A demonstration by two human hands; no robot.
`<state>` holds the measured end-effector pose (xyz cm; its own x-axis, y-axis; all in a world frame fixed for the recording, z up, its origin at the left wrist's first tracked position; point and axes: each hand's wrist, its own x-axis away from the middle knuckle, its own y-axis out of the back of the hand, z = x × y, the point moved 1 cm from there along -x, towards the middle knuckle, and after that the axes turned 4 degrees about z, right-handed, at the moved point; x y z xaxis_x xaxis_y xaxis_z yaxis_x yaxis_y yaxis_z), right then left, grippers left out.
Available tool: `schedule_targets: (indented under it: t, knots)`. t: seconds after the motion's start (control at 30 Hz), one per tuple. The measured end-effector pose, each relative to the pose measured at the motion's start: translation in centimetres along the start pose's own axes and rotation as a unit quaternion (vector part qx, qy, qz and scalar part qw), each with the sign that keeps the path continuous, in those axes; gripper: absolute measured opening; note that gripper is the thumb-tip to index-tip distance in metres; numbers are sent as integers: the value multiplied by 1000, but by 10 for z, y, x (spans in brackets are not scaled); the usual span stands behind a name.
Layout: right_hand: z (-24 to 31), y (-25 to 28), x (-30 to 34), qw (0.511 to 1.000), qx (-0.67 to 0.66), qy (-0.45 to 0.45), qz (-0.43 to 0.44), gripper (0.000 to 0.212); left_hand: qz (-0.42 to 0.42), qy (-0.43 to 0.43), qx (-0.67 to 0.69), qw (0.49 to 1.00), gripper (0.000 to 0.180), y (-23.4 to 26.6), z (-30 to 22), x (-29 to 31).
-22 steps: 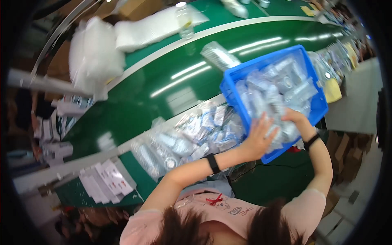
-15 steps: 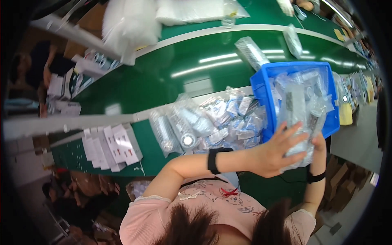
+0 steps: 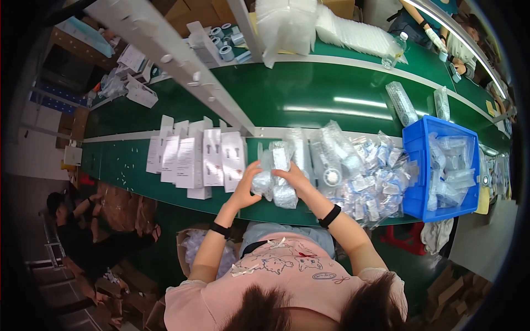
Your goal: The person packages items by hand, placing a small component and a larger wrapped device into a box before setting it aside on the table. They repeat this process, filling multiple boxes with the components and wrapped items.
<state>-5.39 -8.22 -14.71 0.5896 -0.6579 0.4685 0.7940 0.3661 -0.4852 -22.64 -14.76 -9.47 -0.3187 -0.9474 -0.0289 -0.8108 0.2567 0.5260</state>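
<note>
My left hand (image 3: 245, 186) is curled round the left side of a clear bubble-wrapped package (image 3: 266, 172), just above the green table's near edge. Against the other side, my right hand (image 3: 293, 177) grips a second bubble-wrapped package (image 3: 284, 194), long and silvery, its thumb across the front. The two packages are pressed side by side between my hands; what is inside them cannot be made out. Immediately left of them stands a row of white printed boxes (image 3: 190, 163). To the right lie more bubble-wrapped cylinders (image 3: 329, 160).
A heap of small clear bags with blue and white contents (image 3: 372, 182) lies beside a blue bin (image 3: 415, 171) of wrapped packages. A grey metal post (image 3: 212, 91) slants over the table. Bubble-wrap sheets (image 3: 286, 25) lie at the back. Other people are at far right and lower left.
Both hands have moved left from the blue bin, bringing bubble-wrapped packages to the spot beside the white boxes. The view has shifted left too.
</note>
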Motion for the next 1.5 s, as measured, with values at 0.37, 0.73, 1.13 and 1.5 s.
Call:
schedule_targets:
  t: [0.37,0.73,1.13,1.5]
  knots:
    - [-28,-42,10,776,548,163,-268,55,-108,70,-254,958,71,39,26,-14]
    - [31,-68,-1,896,392,198,-58,36,-213,175,-259,926,74,24,44,4]
    - [-20,-70,-10,551,807,214,13,43,-185,241,-285,909,80,21,40,10]
    - [54,-84,24,878,416,218,87,51,-253,24,-56,966,93,51,-12,51]
